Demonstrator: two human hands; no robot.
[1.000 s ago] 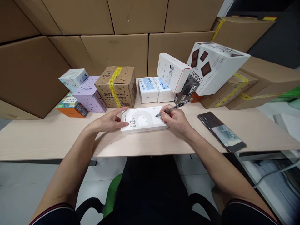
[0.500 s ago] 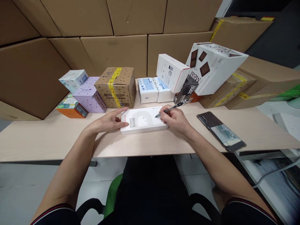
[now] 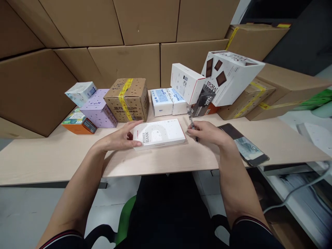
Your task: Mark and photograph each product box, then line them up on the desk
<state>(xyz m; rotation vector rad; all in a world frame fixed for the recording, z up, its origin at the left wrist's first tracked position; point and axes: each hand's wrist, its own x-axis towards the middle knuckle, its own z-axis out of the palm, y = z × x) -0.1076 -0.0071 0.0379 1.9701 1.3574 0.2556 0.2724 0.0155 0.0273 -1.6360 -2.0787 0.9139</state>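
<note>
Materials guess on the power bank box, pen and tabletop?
Power bank box: probably coated paperboard, smooth white, with crisp edges and printed lettering.
Pen: likely plastic, since the barrel looks partly see-through; blur leaves it open.
Tabletop: perhaps laminate or veneer, low-sheen, judging by its even pale wood tone.

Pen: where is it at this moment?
In the head view, the pen is just right of centre, in the right hand, between the POWER BANK box and the phone.
</note>
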